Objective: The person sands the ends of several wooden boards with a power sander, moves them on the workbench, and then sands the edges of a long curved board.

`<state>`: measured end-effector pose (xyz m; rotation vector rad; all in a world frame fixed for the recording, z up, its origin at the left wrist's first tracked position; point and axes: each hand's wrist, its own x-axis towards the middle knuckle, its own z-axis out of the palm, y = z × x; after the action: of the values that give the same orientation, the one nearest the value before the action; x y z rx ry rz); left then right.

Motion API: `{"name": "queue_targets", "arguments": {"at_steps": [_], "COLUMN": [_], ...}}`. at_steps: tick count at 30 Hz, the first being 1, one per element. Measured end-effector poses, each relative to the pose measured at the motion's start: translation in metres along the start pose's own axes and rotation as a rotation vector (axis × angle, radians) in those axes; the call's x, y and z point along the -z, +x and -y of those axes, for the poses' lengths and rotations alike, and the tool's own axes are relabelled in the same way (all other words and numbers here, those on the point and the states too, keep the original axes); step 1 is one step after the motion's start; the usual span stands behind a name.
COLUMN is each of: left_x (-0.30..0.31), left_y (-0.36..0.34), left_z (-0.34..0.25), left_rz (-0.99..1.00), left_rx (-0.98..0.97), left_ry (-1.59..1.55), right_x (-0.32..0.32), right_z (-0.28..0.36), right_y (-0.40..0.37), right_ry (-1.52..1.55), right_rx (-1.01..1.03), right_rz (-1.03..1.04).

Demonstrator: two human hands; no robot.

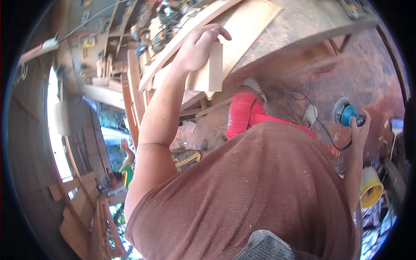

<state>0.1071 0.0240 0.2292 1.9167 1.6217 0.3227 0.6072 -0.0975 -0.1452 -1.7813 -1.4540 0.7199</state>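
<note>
Left hand (197,47) with fingers curled tight around a wooden block (212,74) beside the workbench (312,21), while the right hand (359,131) clasps a blue sander (344,113), fingers wrapped closed.

The left hand (197,45) covers one end of the pale rectangular wooden block (210,71). The right hand's fingers (359,123) hide the grip of the round blue power sander (345,113), and its thin black cord (323,130) vanishes behind the dusty brown shirt (260,186). The jumbled tools (160,21) on the tabletop (303,26) are too small to identify. The forearm overlaps the yellow plastic bucket (372,186).
</note>
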Motion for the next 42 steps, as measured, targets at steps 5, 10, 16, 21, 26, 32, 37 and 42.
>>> {"name": "queue_targets", "arguments": {"at_steps": [5, 10, 16, 21, 26, 32, 37, 42], "left_x": [0.035, 0.045, 0.041, -0.017, -0.107, -0.17, -0.186, -0.201], "left_y": [-0.028, -0.046, -0.043, -0.019, 0.029, 0.072, 0.066, 0.061], "left_z": [-0.02, -0.029, -0.028, -0.009, 0.032, 0.081, 0.091, 0.115], "left_rz": [-0.029, -0.061, -0.035, 0.097, 0.088, 0.03, 0.011, -0.166], "left_rx": [0.008, -0.011, 0.016, 0.059, 0.13, 0.114, 0.117, -0.1], "left_ry": [-0.032, -0.043, -0.031, 0.063, 0.219, 0.297, 0.193, 0.098], "right_x": [-0.006, 0.002, 0.008, 0.006, 0.017, 0.029, 0.038, 0.043], "right_z": [0.016, 0.032, 0.049, 0.035, 0.061, 0.06, 0.069, 0.076], "right_y": [0.025, 0.037, 0.045, 0.042, 0.034, 0.029, 0.022, 0.039], "right_ry": [-0.006, -0.024, -0.005, 0.002, -0.081, -0.058, -0.049, -0.125], "right_rx": [0.062, 0.076, 0.078, 0.138, 0.114, 0.116, 0.116, 0.171], "right_rz": [0.04, 0.07, 0.085, 0.059, 0.115, 0.159, 0.138, 0.066]}}
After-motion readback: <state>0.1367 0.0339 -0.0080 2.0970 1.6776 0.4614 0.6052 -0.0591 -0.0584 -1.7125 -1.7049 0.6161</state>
